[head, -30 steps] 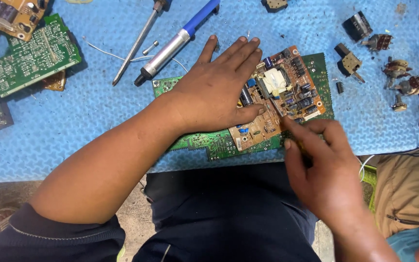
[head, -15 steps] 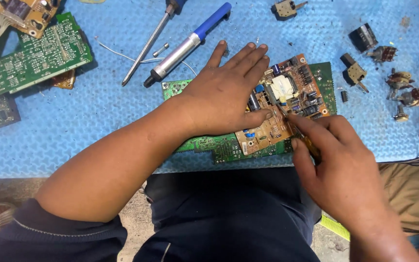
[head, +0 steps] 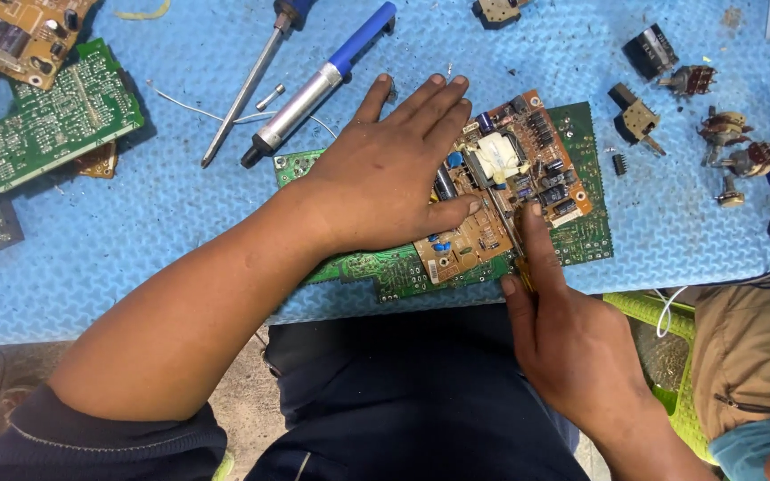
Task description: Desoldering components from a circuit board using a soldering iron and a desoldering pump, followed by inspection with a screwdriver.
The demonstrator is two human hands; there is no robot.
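Fingers [head: 430, 98] of left hand [head: 385, 178] stay spread flat, pinning brown circuit board [head: 528, 169] at frame centre on desk [head: 135, 258]; right hand [head: 572, 338] now lower, pinching thin tool, forefinger pressing board edge.

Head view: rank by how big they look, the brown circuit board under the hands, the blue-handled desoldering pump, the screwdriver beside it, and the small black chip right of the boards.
1. Brown circuit board, though the left hand hides part of it.
2 and 3. Desoldering pump and screwdriver: similar length, and the screwdriver's handle is cut off, so unranked.
4. Black chip, clearly smallest.
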